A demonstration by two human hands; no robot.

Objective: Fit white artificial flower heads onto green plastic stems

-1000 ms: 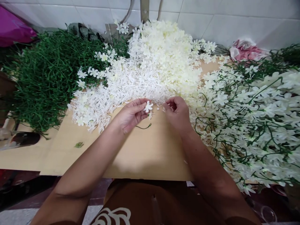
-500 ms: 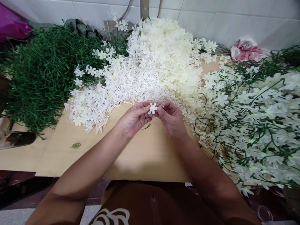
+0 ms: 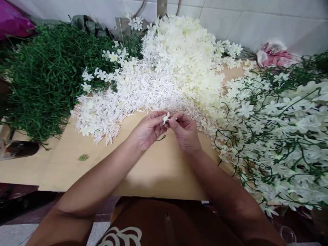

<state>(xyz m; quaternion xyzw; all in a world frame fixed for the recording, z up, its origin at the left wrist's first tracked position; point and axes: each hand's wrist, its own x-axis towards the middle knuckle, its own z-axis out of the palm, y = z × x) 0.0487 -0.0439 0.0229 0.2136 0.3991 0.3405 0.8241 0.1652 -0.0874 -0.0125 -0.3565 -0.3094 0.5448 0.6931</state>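
A small white artificial flower (image 3: 166,118) is pinched in the fingertips of my left hand (image 3: 151,130), turned nearly edge-on. My right hand (image 3: 186,131) meets it, thumb and forefinger closed on a thin white stamen (image 3: 175,119) whose tip pokes out to the right. A green stem end (image 3: 161,137) shows just below my left fingers; its upper part is hidden by the hand. Directly beyond both hands spreads a heap of thin white stamens (image 3: 143,90), with a mound of cream-white flower heads (image 3: 189,54) behind it.
A large pile of green stems (image 3: 51,75) lies at left. White flowers on green stems (image 3: 282,147) cover the right side. A glass of dark liquid (image 3: 22,149) stands at the left edge. Cardboard (image 3: 153,174) covers the table, with a leafy scrap (image 3: 83,157) on it.
The white flower has turned from facing me to nearly edge-on between my fingers. My hands stay almost in place; the whole view has shifted slightly.
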